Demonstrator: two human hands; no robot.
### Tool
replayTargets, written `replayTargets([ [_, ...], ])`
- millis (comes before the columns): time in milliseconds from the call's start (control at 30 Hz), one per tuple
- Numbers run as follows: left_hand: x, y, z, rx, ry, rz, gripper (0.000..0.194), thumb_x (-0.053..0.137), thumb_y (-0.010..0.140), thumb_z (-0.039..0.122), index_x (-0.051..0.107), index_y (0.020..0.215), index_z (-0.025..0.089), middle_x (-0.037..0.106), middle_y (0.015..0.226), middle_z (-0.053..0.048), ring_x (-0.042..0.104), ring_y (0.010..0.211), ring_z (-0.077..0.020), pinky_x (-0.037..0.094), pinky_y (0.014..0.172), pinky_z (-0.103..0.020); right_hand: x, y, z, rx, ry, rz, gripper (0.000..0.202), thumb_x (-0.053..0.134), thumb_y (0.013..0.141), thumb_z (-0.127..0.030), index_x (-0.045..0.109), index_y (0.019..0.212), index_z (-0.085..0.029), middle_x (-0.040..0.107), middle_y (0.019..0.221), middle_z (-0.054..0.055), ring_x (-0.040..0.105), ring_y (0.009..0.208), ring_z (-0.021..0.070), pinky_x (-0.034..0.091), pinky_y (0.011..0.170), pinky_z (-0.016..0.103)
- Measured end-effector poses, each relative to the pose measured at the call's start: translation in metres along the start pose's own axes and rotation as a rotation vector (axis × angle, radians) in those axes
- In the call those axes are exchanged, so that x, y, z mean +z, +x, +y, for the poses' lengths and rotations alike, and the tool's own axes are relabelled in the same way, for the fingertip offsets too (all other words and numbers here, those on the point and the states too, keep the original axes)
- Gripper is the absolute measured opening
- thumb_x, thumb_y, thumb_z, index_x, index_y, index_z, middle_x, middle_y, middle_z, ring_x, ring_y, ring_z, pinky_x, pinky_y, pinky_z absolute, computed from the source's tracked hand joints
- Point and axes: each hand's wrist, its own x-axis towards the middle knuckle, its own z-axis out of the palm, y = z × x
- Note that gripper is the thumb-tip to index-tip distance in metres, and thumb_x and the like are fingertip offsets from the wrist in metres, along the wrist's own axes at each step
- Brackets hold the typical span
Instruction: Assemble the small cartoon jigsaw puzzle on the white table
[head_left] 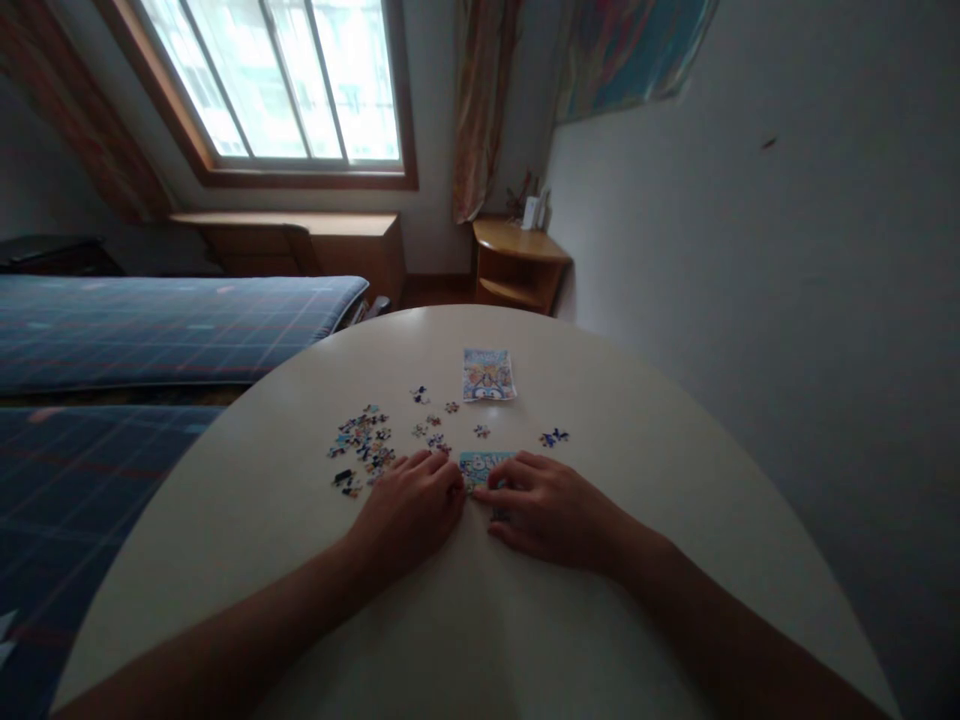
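Note:
A partly joined jigsaw puzzle [486, 462], light blue with pale lettering along its top, lies flat between my two hands. My left hand [424, 490] rests at its left edge, fingers curled together; whatever they hold is hidden. Over the puzzle's lower right part is my right hand [540, 505], its fingers bent and the index fingertip touching the lower edge. A small puzzle piece [499, 515] shows partly under those fingers. Left of my left hand, several loose puzzle pieces [364, 440] are spread in a heap.
A printed picture sheet [488, 375] lies beyond the puzzle on the round white table [630, 400]. Dark blue pieces [554, 437] sit to the right, and a single piece [481, 431] is just above the puzzle. A plaid bed [150, 330] stands left, a wall [787, 300] right.

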Motion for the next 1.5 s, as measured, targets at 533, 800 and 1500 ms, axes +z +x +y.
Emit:
replayTargets([
  [533, 0.0, -0.005, -0.01, 0.279, 0.017, 0.066, 0.006, 0.057, 0.094, 0.015, 0.063, 0.093, 0.017, 0.067, 0.107, -0.006, 0.061, 0.1, -0.0238, 0.055, 0.085, -0.042, -0.009, -0.001, -0.001, 0.036, 0.109, 0.002, 0.032, 0.062, 0.091, -0.035, 0.066, 0.118, -0.021, 0.069, 0.11, 0.009, 0.063, 0.1, 0.0223, 0.051, 0.092, 0.04],
  [800, 0.002, -0.008, -0.005, 0.309, -0.054, 0.106, 0.024, 0.053, 0.095, 0.019, 0.059, 0.118, 0.019, 0.061, 0.129, -0.009, 0.059, 0.115, -0.0266, 0.054, 0.093, -0.047, -0.029, -0.023, 0.038, 0.292, 0.021, 0.102, 0.018, 0.058, 0.09, -0.016, 0.071, 0.101, -0.022, 0.072, 0.105, 0.007, 0.065, 0.097, 0.0217, 0.053, 0.09, 0.04],
  [1500, 0.003, -0.01, 0.001, 0.435, -0.062, -0.049, 0.041, 0.049, 0.097, 0.025, 0.05, 0.137, 0.017, 0.057, 0.142, -0.008, 0.052, 0.131, -0.0251, 0.048, 0.105, -0.044, -0.016, -0.029, 0.062, 0.465, 0.072, 0.121, 0.024, 0.059, 0.089, -0.023, 0.071, 0.11, -0.021, 0.07, 0.11, 0.01, 0.064, 0.102, 0.0238, 0.05, 0.096, 0.042],
])
